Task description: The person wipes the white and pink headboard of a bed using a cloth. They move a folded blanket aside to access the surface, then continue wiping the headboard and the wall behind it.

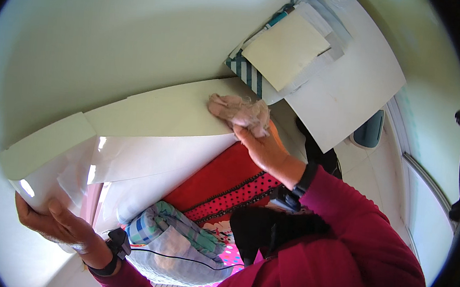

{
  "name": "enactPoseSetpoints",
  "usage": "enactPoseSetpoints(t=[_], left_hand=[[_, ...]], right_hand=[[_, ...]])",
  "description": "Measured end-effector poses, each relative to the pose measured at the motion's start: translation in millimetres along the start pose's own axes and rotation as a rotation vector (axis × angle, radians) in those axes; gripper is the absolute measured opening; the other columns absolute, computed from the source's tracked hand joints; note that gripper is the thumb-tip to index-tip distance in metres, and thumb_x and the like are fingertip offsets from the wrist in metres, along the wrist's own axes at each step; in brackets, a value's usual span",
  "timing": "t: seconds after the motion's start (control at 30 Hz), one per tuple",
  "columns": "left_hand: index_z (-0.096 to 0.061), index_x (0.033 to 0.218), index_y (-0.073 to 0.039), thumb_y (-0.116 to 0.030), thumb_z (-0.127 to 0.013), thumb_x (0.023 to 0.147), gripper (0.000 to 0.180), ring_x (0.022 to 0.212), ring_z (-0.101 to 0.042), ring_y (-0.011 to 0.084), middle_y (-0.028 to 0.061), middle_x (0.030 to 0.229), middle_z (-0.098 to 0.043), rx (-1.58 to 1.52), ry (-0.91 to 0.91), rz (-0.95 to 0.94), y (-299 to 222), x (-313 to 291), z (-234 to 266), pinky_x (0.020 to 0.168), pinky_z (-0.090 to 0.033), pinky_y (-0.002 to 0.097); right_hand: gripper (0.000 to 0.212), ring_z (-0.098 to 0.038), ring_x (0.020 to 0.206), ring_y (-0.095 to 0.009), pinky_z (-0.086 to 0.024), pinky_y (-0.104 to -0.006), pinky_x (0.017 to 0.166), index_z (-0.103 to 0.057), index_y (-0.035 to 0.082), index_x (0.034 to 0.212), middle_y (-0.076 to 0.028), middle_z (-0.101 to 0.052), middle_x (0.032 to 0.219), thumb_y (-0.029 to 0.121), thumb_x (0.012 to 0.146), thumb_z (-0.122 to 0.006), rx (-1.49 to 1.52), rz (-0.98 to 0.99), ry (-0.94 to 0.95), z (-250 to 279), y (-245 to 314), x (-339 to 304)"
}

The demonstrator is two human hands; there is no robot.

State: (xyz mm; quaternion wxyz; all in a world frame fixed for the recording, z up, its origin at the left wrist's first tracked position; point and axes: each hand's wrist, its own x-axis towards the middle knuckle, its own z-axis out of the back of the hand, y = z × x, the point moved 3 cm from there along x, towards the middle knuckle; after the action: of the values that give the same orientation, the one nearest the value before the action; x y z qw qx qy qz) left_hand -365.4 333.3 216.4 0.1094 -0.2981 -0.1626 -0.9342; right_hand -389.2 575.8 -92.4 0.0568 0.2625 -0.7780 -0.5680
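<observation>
A crumpled pinkish-beige cloth (pixel 238 111) lies bunched on the pale top ledge of a white headboard (pixel 162 105), near the ledge's right end. My right hand (pixel 268 149) is closed on the cloth's near side and presses it against the ledge; part of the fingers is hidden behind the cloth. At the far left, my left hand (pixel 59 224) rests against the lower part of the headboard's glossy end section, thumb apart from the fingers. It holds nothing that I can see. Both wrists wear black straps with small devices.
A white table (pixel 345 71) at the upper right bears papers, a cream folder (pixel 286 50) and a striped bag. Below the headboard lie red dotted bedding (pixel 215 183), a checked cloth (pixel 179 226) and a translucent bag (pixel 170 264). A grey slipper (pixel 369 131) is on the floor.
</observation>
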Motion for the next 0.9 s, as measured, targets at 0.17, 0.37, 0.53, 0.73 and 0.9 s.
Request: enactPoseSetpoints(t=[0.17, 0.37, 0.53, 0.73, 0.9], left_hand=[[-0.042, 0.134, -0.009, -0.057, -0.047, 0.091, 0.064, 0.106, -0.06, 0.0332, 0.0188, 0.12, -0.053, -0.015, -0.024, 0.042, 5, 2, 0, 0.079, -0.059, 0.0488], [-0.045, 0.133, -0.009, -0.066, -0.047, 0.09, 0.072, 0.108, -0.061, 0.0342, 0.0173, 0.122, -0.057, 0.036, -0.127, 0.03, 15, 2, 0, 0.08, -0.059, 0.0495], [-0.047, 0.133, -0.01, -0.069, -0.047, 0.087, 0.074, 0.111, -0.061, 0.0317, 0.0155, 0.122, -0.058, 0.064, -0.173, 0.091, 14, 3, 2, 0.093, -0.053, 0.0556], [-0.043, 0.133, 0.001, -0.052, -0.043, 0.092, 0.066, 0.111, -0.058, 0.0345, 0.0201, 0.12, -0.05, 0.099, -0.145, 0.133, 10, 3, 2, 0.09, -0.054, 0.0422], [-0.046, 0.132, -0.007, -0.071, -0.044, 0.088, 0.078, 0.112, -0.058, 0.0313, 0.0166, 0.123, -0.054, 0.048, -0.155, 0.157, 21, 4, 3, 0.091, -0.053, 0.0492]], right_hand=[[0.037, -0.053, 0.091, -0.009, -0.048, -0.027, 0.078, -0.048, 0.008, 0.134, -0.002, -0.057, 0.115, 0.03, 0.104, -0.049, 0.226, -0.126, 0.009, -5, -8, -18], [0.033, -0.054, 0.078, -0.011, -0.046, -0.0269, 0.068, -0.056, 0.007, 0.129, -0.001, -0.058, 0.097, 0.025, 0.102, -0.052, 0.118, -0.38, -0.172, 47, -115, -1], [0.03, -0.047, 0.058, -0.01, -0.038, -0.0263, 0.048, -0.058, 0.01, 0.126, -0.001, -0.058, 0.078, 0.023, 0.101, -0.049, 0.352, -0.589, -0.099, 78, -194, 27], [0.025, -0.05, 0.061, -0.011, -0.039, -0.0282, 0.049, -0.06, 0.008, 0.118, -0.001, -0.057, 0.079, 0.025, 0.1, -0.052, -0.042, -0.864, -0.139, 93, -205, 53], [0.025, -0.057, 0.062, -0.013, -0.046, -0.0311, 0.053, -0.063, 0.006, 0.109, -0.004, -0.061, 0.079, 0.028, 0.098, -0.056, -0.22, -0.386, -0.081, 81, -191, 35]])
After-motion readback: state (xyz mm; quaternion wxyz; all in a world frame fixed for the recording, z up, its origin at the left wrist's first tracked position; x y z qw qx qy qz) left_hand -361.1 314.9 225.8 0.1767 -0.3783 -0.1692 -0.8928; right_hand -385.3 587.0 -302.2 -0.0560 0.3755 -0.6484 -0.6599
